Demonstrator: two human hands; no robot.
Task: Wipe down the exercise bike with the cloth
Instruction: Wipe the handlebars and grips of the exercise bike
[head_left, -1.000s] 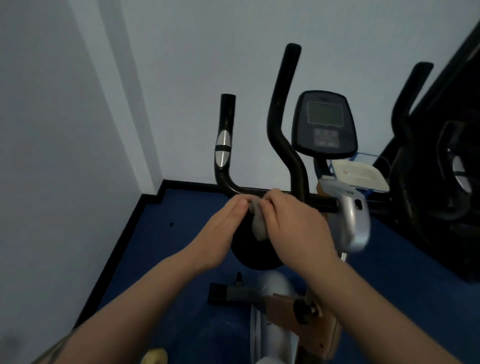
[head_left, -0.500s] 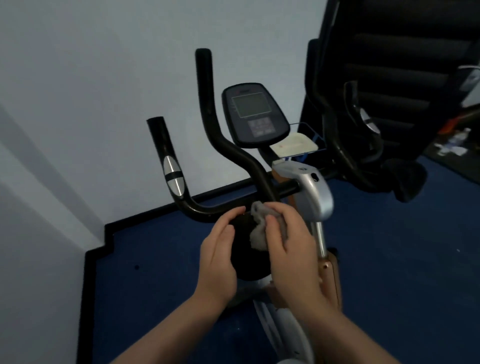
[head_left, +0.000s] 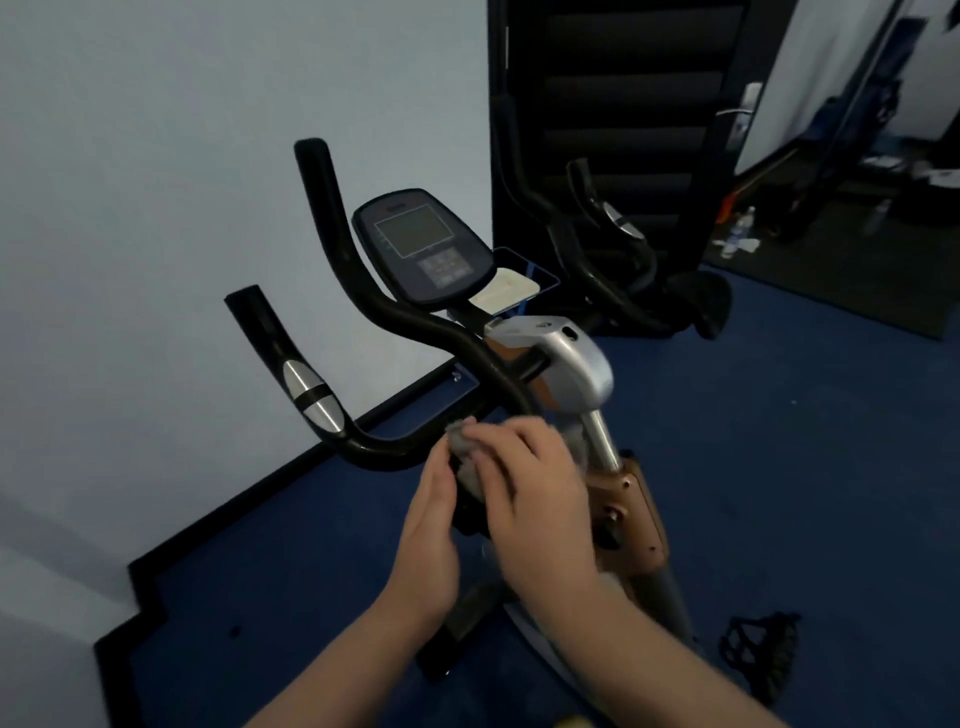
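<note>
1. The right hand (head_left: 535, 483) curls its fingers over a grey cloth (head_left: 464, 457), pressing it to the exercise bike (head_left: 571, 374) just below the black handlebar (head_left: 395, 452).
2. The left hand (head_left: 428, 530) lies beside it, fingers straight and together, touching the cloth's left edge.
3. The cloth sits between both hands, near the silver stem.

Two bare forearms and hands, no sleeves.
Left hand (head_left: 431, 540) and right hand (head_left: 540, 499) both uncovered: no gloves, rings, watch or bands visible; arms bare to the bottom frame edge, nothing worn showing.
</note>
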